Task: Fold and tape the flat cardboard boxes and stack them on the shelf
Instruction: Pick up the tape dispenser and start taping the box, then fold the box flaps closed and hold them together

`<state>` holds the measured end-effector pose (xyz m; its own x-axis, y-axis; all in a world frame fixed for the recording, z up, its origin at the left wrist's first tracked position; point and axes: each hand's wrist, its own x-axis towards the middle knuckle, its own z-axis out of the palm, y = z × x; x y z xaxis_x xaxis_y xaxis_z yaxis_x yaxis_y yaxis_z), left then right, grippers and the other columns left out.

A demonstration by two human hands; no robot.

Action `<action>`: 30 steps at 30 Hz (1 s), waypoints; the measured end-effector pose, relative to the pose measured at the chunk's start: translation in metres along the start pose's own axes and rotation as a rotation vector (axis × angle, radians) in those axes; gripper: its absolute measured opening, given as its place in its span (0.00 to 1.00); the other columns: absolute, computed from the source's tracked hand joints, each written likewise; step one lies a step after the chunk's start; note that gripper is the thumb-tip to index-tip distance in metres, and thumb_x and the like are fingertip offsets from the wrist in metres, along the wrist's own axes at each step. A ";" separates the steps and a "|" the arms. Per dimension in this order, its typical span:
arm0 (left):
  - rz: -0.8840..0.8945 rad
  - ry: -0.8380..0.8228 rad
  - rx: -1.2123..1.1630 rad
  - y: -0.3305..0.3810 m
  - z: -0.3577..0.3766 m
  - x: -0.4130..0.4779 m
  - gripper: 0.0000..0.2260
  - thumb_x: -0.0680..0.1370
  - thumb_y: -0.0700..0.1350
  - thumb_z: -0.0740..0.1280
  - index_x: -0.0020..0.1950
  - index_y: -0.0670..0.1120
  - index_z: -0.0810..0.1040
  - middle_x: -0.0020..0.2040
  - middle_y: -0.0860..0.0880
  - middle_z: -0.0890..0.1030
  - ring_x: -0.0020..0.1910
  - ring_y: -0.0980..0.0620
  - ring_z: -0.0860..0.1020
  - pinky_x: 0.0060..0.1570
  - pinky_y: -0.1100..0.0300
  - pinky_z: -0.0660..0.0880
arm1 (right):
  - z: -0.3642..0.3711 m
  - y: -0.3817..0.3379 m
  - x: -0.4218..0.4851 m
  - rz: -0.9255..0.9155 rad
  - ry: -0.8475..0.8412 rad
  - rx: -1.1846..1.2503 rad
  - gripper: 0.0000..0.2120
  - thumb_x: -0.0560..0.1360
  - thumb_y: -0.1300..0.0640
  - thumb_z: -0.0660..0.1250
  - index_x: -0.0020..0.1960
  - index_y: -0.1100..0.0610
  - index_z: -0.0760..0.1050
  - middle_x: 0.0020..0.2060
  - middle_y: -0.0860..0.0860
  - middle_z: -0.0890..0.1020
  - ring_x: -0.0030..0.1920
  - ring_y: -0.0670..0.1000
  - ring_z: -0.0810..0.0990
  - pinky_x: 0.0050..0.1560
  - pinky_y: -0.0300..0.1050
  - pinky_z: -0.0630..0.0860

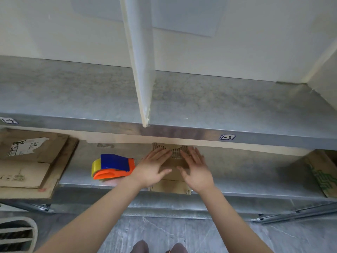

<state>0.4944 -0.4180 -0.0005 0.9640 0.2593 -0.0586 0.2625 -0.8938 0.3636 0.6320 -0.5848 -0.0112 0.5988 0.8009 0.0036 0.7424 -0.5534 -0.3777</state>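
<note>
The box (173,187) sits at the front edge of the lower shelf (246,181). The left hand (153,168) and right hand (197,169) press flat on its top, side by side; neither grip clasps anything, fingers straight and spread. A tape gun (113,167) lies just left of them, with flat cardboard (27,167) farther left.

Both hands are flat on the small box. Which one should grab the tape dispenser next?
Probably left. The tape dispenser sits just left of the left hand on the shelf; the right hand is on the far side and can hold the cardboard box down.
</note>
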 end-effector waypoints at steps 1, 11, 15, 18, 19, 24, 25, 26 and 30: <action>-0.022 -0.016 0.013 0.001 0.007 0.001 0.28 0.81 0.61 0.55 0.79 0.54 0.54 0.79 0.55 0.53 0.78 0.53 0.47 0.76 0.54 0.45 | 0.004 -0.001 0.000 -0.003 -0.053 0.006 0.28 0.80 0.39 0.55 0.78 0.41 0.55 0.79 0.47 0.51 0.79 0.49 0.41 0.76 0.52 0.56; -0.191 0.040 -0.367 -0.008 0.026 -0.015 0.22 0.82 0.58 0.54 0.77 0.60 0.57 0.77 0.60 0.38 0.77 0.54 0.42 0.77 0.52 0.49 | 0.011 0.007 -0.002 0.047 -0.113 0.346 0.22 0.83 0.47 0.56 0.75 0.36 0.59 0.78 0.43 0.42 0.78 0.46 0.50 0.67 0.36 0.61; -0.280 0.142 -0.661 0.002 0.034 -0.023 0.25 0.81 0.55 0.61 0.76 0.54 0.61 0.78 0.60 0.43 0.78 0.55 0.48 0.75 0.54 0.56 | 0.008 0.012 0.002 0.147 -0.101 0.512 0.28 0.80 0.51 0.64 0.76 0.41 0.59 0.79 0.43 0.48 0.74 0.45 0.62 0.62 0.27 0.59; -0.296 0.310 -0.728 0.010 0.042 -0.030 0.16 0.79 0.51 0.65 0.67 0.54 0.74 0.77 0.56 0.56 0.75 0.59 0.58 0.70 0.65 0.60 | 0.007 0.025 0.003 0.184 -0.059 0.607 0.26 0.78 0.56 0.67 0.74 0.47 0.64 0.76 0.50 0.59 0.73 0.49 0.64 0.65 0.29 0.57; -0.295 0.361 -0.730 0.010 0.042 -0.032 0.12 0.79 0.49 0.66 0.62 0.56 0.77 0.74 0.56 0.61 0.71 0.61 0.62 0.68 0.67 0.62 | 0.007 0.028 0.003 0.169 -0.065 0.622 0.25 0.78 0.57 0.67 0.73 0.47 0.66 0.74 0.51 0.60 0.73 0.51 0.65 0.66 0.31 0.59; -0.317 0.168 -0.673 -0.014 0.010 -0.011 0.20 0.76 0.45 0.71 0.64 0.62 0.72 0.73 0.54 0.61 0.71 0.53 0.62 0.68 0.51 0.69 | 0.012 0.022 0.009 0.104 -0.032 0.537 0.21 0.81 0.57 0.63 0.73 0.45 0.67 0.74 0.54 0.58 0.72 0.55 0.66 0.72 0.46 0.63; -0.308 0.062 -0.763 -0.018 0.005 -0.007 0.23 0.76 0.46 0.70 0.66 0.65 0.68 0.74 0.54 0.59 0.72 0.52 0.60 0.69 0.49 0.67 | 0.014 0.020 0.009 0.121 -0.019 0.534 0.22 0.81 0.56 0.62 0.74 0.45 0.66 0.75 0.54 0.58 0.70 0.54 0.68 0.70 0.43 0.65; -0.301 -0.021 -0.831 -0.021 0.002 -0.005 0.24 0.77 0.47 0.70 0.67 0.66 0.66 0.74 0.55 0.60 0.73 0.52 0.60 0.71 0.48 0.65 | 0.015 0.018 0.008 0.144 -0.013 0.533 0.23 0.81 0.55 0.61 0.75 0.45 0.64 0.75 0.53 0.58 0.68 0.53 0.71 0.65 0.39 0.67; -0.295 -0.143 -0.716 -0.035 0.005 -0.015 0.30 0.72 0.57 0.73 0.69 0.69 0.63 0.70 0.56 0.60 0.68 0.53 0.63 0.68 0.58 0.62 | 0.010 0.017 0.014 0.192 -0.065 0.645 0.26 0.81 0.57 0.61 0.77 0.47 0.57 0.72 0.51 0.63 0.69 0.51 0.68 0.64 0.37 0.63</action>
<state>0.4711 -0.3929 -0.0173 0.8676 0.3560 -0.3471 0.4643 -0.3301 0.8219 0.6503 -0.5804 -0.0271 0.6676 0.7256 -0.1667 0.2851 -0.4560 -0.8431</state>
